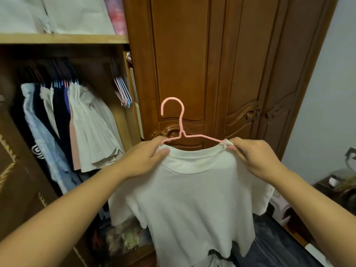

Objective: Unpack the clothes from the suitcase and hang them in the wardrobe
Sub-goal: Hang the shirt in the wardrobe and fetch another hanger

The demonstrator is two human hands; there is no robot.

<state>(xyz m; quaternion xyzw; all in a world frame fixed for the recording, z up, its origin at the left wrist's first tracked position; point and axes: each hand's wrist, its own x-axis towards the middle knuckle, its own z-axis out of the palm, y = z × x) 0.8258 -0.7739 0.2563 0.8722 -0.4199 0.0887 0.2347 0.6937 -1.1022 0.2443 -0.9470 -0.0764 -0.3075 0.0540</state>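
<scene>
Both forearms reach out, and the left hand point(148, 158) pinches the white T-shirt point(190, 199) at its collar while the right hand point(254, 157) grips the other shoulder over a pink hanger point(182, 130), held up before the closed wardrobe door point(221, 64), hung clothes point(77, 122) to the left.

Your left hand point(149, 160) and right hand point(254, 157) pinch the T-shirt point(188, 199) at its two shoulders, and the hanger point(181, 130) rises between your fingers. Behind your fingers stands the wardrobe door point(212, 64). Left of your left fingers, the hung clothes point(81, 128) are inside the wardrobe, under a shelf point(61, 38).
</scene>
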